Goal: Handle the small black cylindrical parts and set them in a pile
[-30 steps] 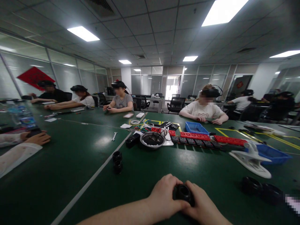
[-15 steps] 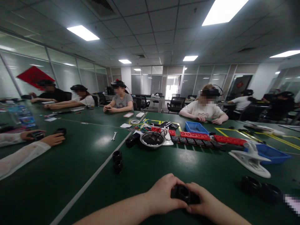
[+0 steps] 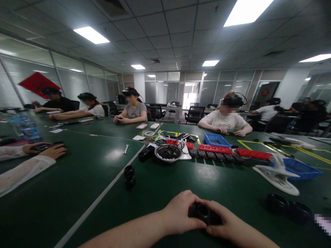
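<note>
My left hand (image 3: 181, 212) and my right hand (image 3: 226, 220) are closed from both sides around a black part with a round opening (image 3: 203, 210), low over the front of the green table (image 3: 155, 193). Its opening faces up toward me, while fingers cover its sides. Thumbs meet at its near edge. Ahead and to the left stand two black ring-shaped pieces (image 3: 129, 177), close together. Two more black rings (image 3: 278, 203) lie off to the right of my right hand.
A metal bowl (image 3: 168, 159) sits mid-table beside cables, a red strip (image 3: 214, 149) and a wrench (image 3: 126, 149). Blue trays (image 3: 217, 140) and a white clamp-like stand (image 3: 278, 175) are farther right. At left, a co-worker's hands (image 3: 53, 151) hold black parts; other people sit across.
My hands keep their grip on the black part with hardly any movement. At the left, the co-worker's nearer hand has shifted left, closer to the other hand.
</note>
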A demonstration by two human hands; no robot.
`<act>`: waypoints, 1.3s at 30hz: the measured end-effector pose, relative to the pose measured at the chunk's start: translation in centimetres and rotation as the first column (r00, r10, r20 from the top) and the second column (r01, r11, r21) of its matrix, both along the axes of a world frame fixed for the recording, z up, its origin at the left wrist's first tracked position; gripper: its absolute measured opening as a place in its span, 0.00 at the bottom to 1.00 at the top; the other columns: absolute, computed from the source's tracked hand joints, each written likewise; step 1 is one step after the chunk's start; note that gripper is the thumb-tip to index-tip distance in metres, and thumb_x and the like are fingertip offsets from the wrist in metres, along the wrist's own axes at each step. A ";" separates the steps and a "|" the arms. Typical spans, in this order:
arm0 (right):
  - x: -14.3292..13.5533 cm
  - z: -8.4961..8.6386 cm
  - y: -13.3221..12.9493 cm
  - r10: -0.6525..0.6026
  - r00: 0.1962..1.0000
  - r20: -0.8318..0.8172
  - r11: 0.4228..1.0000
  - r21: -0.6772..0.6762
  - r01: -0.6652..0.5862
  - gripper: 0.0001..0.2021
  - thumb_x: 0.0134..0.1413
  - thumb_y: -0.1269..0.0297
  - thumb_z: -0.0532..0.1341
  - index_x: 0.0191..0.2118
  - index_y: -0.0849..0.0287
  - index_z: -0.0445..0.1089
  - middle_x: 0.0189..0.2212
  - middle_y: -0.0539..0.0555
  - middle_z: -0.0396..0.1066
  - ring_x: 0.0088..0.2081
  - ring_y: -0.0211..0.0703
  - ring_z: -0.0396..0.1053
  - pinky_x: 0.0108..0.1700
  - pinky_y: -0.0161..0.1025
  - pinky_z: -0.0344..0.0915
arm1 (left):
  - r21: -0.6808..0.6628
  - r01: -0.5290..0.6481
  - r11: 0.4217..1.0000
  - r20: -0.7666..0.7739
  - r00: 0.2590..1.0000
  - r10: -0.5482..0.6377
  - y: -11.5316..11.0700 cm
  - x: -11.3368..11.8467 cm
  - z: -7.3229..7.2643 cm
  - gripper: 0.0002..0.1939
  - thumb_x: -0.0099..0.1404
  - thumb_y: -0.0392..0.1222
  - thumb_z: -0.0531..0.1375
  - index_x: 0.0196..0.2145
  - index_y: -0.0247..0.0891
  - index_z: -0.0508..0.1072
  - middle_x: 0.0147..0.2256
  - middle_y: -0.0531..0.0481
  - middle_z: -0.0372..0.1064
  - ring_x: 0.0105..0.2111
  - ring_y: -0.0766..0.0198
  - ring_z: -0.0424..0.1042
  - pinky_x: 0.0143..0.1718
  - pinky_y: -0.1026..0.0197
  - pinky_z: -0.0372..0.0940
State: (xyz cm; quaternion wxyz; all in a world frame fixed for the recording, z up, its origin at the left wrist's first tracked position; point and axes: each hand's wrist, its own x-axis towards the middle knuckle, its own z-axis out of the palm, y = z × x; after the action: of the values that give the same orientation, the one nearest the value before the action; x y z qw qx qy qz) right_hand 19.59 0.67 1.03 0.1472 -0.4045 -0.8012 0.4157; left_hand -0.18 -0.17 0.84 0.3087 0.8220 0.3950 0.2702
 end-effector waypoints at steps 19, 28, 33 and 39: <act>-1.1 -1.7 -0.2 -0.135 0.991 0.018 0.977 0.168 0.130 0.26 0.37 0.65 0.62 0.48 0.58 0.62 0.41 0.56 0.68 0.41 0.49 0.65 0.43 0.42 0.60 | -0.019 -0.150 0.989 0.002 0.989 0.150 -0.4 0.5 -0.5 0.23 0.45 0.44 0.68 0.39 0.42 0.69 0.35 0.53 0.62 0.36 0.61 0.63 0.36 0.63 0.59; -0.5 -0.2 -0.1 -0.071 0.997 0.037 0.997 0.018 0.070 0.13 0.38 0.66 0.61 0.35 0.61 0.65 0.32 0.51 0.67 0.35 0.43 0.65 0.35 0.35 0.60 | -0.050 -0.081 0.995 0.001 0.997 0.081 -0.5 0.5 -0.2 0.22 0.47 0.45 0.67 0.40 0.43 0.69 0.36 0.54 0.62 0.35 0.62 0.63 0.34 0.64 0.59; -2.1 -2.0 -0.7 -0.290 0.945 0.149 0.919 0.317 0.232 0.10 0.37 0.66 0.60 0.30 0.60 0.61 0.30 0.54 0.68 0.33 0.45 0.65 0.34 0.38 0.60 | -0.022 -0.267 0.964 -0.023 0.964 0.266 -1.2 1.2 -0.4 0.22 0.46 0.44 0.67 0.39 0.41 0.68 0.37 0.52 0.63 0.38 0.60 0.63 0.39 0.60 0.58; -1.6 -2.4 -0.6 -0.213 0.974 0.080 0.934 0.310 0.178 0.29 0.37 0.65 0.62 0.50 0.62 0.58 0.43 0.60 0.67 0.43 0.50 0.64 0.46 0.44 0.59 | -0.033 -0.175 0.984 -0.040 0.984 0.174 -0.6 0.7 0.0 0.22 0.46 0.44 0.67 0.39 0.41 0.68 0.37 0.52 0.62 0.38 0.60 0.63 0.39 0.61 0.58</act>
State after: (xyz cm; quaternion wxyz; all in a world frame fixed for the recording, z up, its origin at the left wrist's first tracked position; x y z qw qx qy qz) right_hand 17.96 0.08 -1.34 0.2026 -0.4777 -0.8179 0.2485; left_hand 0.57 -0.75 0.85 0.2914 0.7833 0.4759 0.2740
